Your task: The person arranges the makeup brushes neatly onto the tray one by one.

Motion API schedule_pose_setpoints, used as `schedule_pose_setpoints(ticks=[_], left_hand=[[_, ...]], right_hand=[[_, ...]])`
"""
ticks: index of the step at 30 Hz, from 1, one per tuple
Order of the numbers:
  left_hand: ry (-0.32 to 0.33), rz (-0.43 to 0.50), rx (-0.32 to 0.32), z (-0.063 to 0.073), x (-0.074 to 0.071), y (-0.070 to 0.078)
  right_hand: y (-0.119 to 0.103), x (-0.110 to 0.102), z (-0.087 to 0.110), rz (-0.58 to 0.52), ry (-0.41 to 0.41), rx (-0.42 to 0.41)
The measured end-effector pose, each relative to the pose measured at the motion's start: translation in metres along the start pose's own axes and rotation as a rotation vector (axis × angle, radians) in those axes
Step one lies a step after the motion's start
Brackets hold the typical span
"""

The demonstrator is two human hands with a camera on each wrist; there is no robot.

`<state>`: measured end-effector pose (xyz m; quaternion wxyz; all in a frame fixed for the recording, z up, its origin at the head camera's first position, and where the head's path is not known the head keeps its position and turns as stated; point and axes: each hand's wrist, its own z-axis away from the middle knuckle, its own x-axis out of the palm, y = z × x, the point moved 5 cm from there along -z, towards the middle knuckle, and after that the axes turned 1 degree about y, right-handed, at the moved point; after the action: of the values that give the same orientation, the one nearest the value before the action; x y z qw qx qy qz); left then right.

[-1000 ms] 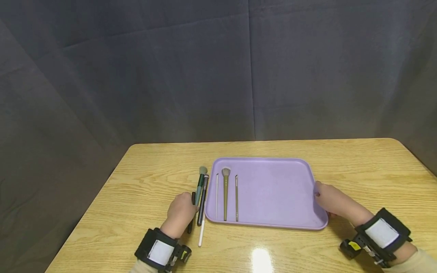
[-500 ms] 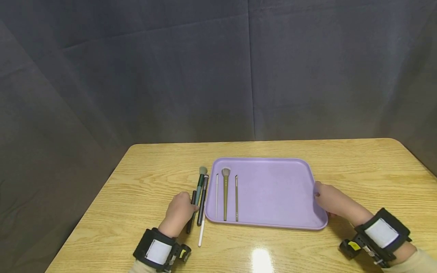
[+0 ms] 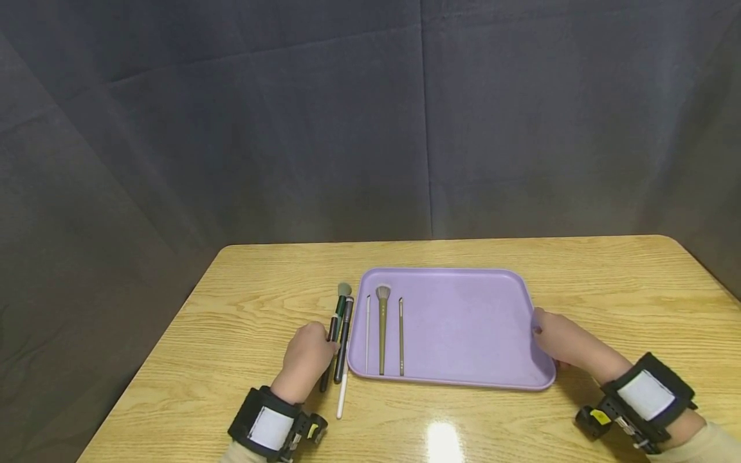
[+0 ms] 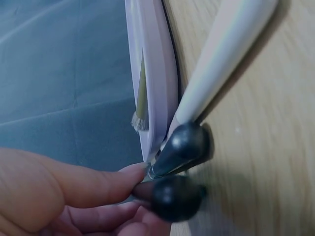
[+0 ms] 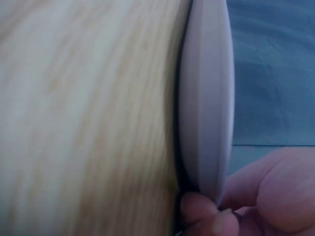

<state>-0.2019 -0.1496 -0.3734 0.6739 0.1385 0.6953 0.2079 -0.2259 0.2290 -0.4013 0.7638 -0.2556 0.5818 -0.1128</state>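
Observation:
My left hand (image 3: 309,354) pinches a black-handled makeup brush (image 4: 177,198) between thumb and fingers, left of the tray. Right beside it lie a green makeup brush (image 3: 340,306), another black makeup brush (image 3: 344,344) and a white-handled one (image 3: 341,400), all close to the tray's left rim. The lilac tray (image 3: 463,328) carries a thin white brush (image 3: 367,334), an olive brush with a fluffy head (image 3: 383,325) and a slim olive brush (image 3: 401,337), set side by side. With its thumb over the rim and fingers below, my right hand (image 3: 561,337) grips the tray's right side.
The wooden table (image 3: 260,283) reaches back to a dark grey cloth (image 3: 324,128) hanging behind it. Each wrist wears a black strap with a small camera, low over the table.
The black brush in my left hand has shifted slightly right and away from me, its far end now overlapping the green brush. My right hand and the tray stay put.

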Motion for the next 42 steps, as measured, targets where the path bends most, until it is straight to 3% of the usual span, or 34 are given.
schedule_pose_setpoints(ticks=[12, 25, 42], left_hand=[[0.004, 0.071, 0.026, -0.001, 0.003, 0.009], [0.007, 0.087, 0.068, -0.002, 0.006, 0.018], [-0.01, 0.117, 0.023, -0.002, 0.011, 0.028]], right_hand=[[0.002, 0.0, 0.0, 0.003, -0.012, 0.029], [0.003, 0.001, -0.001, -0.003, -0.01, 0.019], [0.002, 0.001, 0.0, -0.009, -0.005, 0.017]])
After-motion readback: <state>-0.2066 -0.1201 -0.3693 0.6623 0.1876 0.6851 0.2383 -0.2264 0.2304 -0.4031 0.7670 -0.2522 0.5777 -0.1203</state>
